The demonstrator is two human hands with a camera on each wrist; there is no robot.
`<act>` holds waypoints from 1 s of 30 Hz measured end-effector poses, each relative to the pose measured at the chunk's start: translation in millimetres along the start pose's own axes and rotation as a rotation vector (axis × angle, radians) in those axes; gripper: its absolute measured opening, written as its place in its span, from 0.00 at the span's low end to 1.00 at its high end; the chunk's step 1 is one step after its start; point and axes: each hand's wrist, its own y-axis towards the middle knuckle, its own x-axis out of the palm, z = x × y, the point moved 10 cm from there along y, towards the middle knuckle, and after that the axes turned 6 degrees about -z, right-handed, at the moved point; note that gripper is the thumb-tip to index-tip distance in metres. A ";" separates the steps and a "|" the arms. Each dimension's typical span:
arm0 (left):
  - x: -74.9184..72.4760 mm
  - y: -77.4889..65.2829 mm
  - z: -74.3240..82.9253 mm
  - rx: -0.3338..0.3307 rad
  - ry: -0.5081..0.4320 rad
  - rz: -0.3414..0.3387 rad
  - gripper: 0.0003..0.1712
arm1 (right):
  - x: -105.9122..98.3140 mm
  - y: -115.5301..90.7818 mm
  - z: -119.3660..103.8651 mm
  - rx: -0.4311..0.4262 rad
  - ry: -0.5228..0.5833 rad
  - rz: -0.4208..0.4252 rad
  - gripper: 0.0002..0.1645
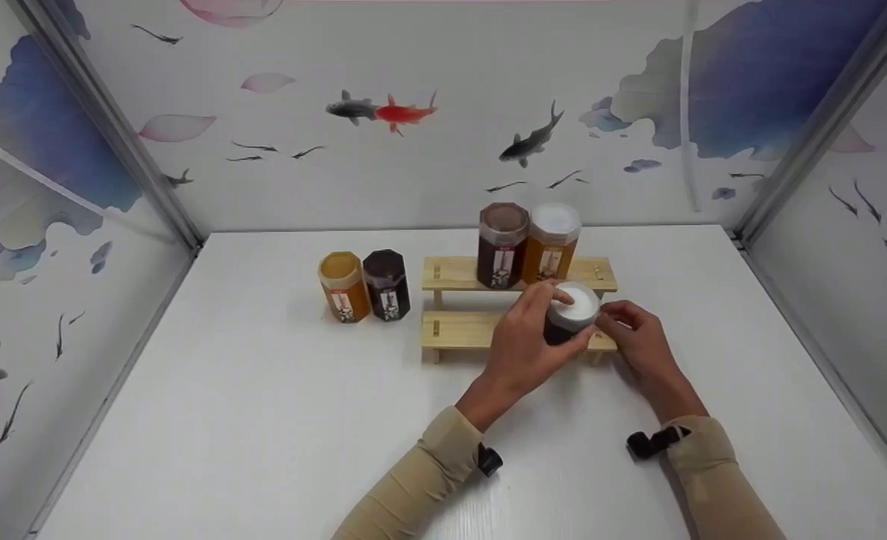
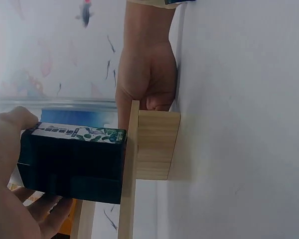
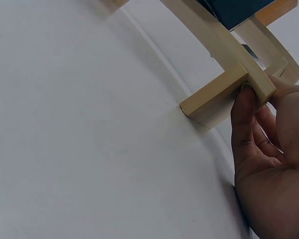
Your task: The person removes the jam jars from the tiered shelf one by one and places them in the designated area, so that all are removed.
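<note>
My left hand (image 1: 522,345) grips a dark jar with a white lid (image 1: 575,301), one finger lying over the lid. In the left wrist view, the base of this dark jar (image 2: 72,164) meets the lower step of a two-step wooden rack (image 2: 127,184). My right hand (image 1: 644,346) is at the right end of that rack. As the right wrist view shows, the thumb and fingers pinch the end of its lower board (image 3: 239,62), beside the leg. A dark jar (image 1: 501,255) and an amber jar with a white lid (image 1: 552,251) stand side by side on the upper step.
Left of the rack, an amber jar (image 1: 344,296) and another dark jar (image 1: 387,292) stand close together on the white table (image 1: 248,420). Printed panels (image 1: 413,172) with fish and leaves enclose the table at the back and sides.
</note>
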 end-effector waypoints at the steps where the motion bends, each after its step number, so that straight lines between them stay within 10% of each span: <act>1: -1.8 -0.5 -0.4 0.002 -0.005 -0.003 0.26 | 0.3 0.2 0.1 0.005 -0.003 -0.003 0.25; 11: -31.7 -8.0 -18.2 0.008 -0.047 -0.050 0.27 | 0.0 -1.1 3.6 0.057 -0.003 0.000 0.32; 30: -154.4 -20.7 -104.6 -0.079 -0.080 -0.022 0.29 | 0.2 2.9 8.4 0.079 -0.051 0.000 0.31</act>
